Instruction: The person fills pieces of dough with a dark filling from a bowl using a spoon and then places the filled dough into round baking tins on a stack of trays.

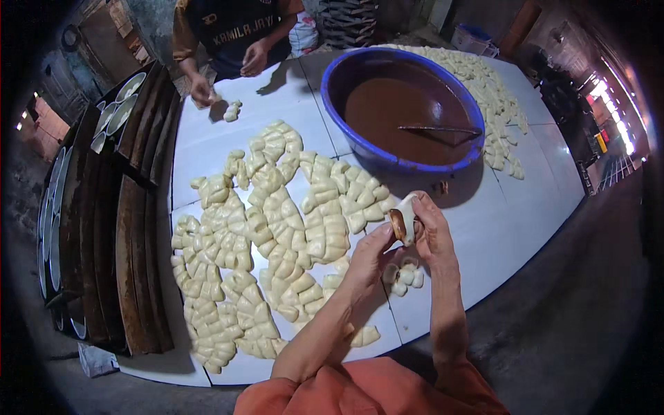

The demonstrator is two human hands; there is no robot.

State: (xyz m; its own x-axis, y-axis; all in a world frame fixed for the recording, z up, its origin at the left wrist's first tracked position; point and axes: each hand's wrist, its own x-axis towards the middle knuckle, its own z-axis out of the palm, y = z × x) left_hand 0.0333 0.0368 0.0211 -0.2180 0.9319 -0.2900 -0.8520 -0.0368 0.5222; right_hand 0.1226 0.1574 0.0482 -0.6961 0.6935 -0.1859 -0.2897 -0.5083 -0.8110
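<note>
Between my two hands is a piece of pale dough (409, 209) with glossy brown paste on its left side. My left hand (373, 254) pinches its lower left, thumb and fingers pressed together. On the other side, my right hand (433, 232) grips the top and right of the dough, its fingertips partly hidden behind it. Just below, on the white tabletop, lies a small cluster of shaped dough pieces (403, 278). Left of my hands, many flattened dough pieces (277, 214) lie side by side in a wide spread.
A big blue basin (337, 122) of brown paste (387, 104) stands beyond my hands, a flat paddle (443, 130) in it. More dough (494, 90) covers the far right. Stacked wooden trays (131, 256) with round tins line the left edge. Across the table, a co-worker's hands (202, 91) handle dough.
</note>
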